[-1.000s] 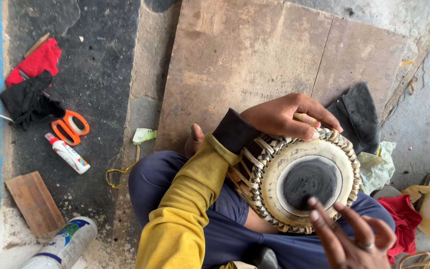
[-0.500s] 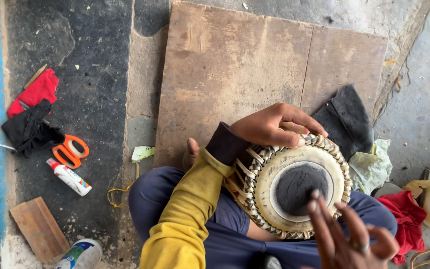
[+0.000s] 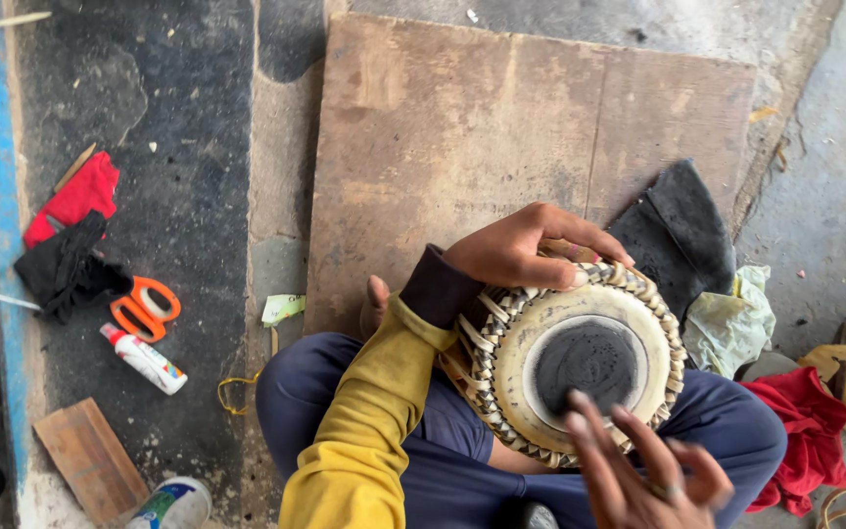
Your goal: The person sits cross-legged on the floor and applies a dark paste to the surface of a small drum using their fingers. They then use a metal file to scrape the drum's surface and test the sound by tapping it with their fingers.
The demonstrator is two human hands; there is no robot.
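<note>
At the bottom right of the frame the right hand is spread, fingers fanned and slightly blurred, its fingertips lying over the near edge of the pale skin of the one round hand drum with a black centre patch and woven strap lacing round its rim; whether they press on the skin or sit just above it cannot be told, and one ring shows on a finger. The drum rests on the lap of the seated person, in the lower centre-right of the frame, between the knees in dark blue trousers. Above it the left hand, coming out of a yellow sleeve with a dark cuff, is curled loosely over the drum's far rim, fingers bent and lying on the lacing, gripping the edge rather than closed tight. One bare foot shows just left of that cuff. At the lower left lie one small wooden block and one white can cut off by the frame's edge; further up are one white glue tube with a red cap, one pair of orange-handled scissors, one black cloth and one red cloth. At the right lie one red rag, one pale green rag and one black wedge-shaped pad. Beyond the hands one large brown wooden board covers the floor.
</note>
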